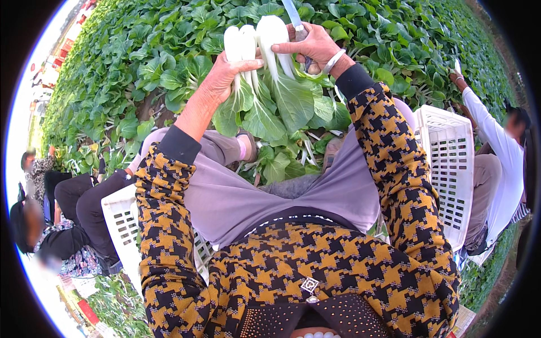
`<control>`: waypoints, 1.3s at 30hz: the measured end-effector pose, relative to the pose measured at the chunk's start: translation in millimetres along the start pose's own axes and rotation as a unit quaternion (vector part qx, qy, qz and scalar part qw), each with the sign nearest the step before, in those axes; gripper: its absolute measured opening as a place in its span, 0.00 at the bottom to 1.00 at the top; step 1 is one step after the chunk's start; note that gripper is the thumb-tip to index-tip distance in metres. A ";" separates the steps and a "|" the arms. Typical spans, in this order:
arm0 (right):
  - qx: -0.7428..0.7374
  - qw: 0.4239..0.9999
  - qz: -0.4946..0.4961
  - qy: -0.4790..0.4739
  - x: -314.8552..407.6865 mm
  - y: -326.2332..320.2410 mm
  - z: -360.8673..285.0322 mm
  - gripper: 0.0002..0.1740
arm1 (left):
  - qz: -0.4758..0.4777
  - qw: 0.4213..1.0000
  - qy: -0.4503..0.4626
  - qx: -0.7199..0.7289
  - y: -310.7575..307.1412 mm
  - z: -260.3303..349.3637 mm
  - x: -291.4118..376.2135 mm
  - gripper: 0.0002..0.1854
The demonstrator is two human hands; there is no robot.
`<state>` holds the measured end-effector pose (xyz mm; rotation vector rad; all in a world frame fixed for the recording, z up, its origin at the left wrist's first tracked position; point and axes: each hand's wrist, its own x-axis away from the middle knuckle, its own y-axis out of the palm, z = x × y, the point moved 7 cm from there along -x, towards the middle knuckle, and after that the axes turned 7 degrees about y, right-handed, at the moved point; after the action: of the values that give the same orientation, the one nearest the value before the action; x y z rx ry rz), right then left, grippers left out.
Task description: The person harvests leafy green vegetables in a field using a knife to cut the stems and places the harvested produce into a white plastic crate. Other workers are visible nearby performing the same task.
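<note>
My left hand (222,78) grips slim bok choy heads (240,44) by their white stalks, the cut bases pointing up and the leaves hanging down. Right beside them, my right hand (319,46) pinches a fatter bok choy (272,38) between thumb and fingers. That same hand also keeps a knife (292,12) in its grip, the blade pointing up and away from me; its handle is partly covered by the fingers. Green leaves (291,103) of the held heads spread over the ground between my knees.
Growing bok choy (169,38) fills the field ahead. White plastic crates stand at my left (120,215) and right (450,177). A person in a white sleeve (486,110) works at the right; other people (84,198) sit at the left. Loose leaves (277,167) lie by my feet.
</note>
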<state>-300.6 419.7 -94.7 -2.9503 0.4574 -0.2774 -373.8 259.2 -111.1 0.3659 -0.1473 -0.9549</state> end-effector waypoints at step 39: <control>-0.188 0.961 -0.162 -0.120 27.3 51.7 -64.8 0.39 | 0.156 0.801 0.432 -0.384 11.4 144.6 131.2 0.52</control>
<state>-302.9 355.1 -36.1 -3.3636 -0.0125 0.1562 -330.6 123.1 22.5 -0.0151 0.9780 -0.3808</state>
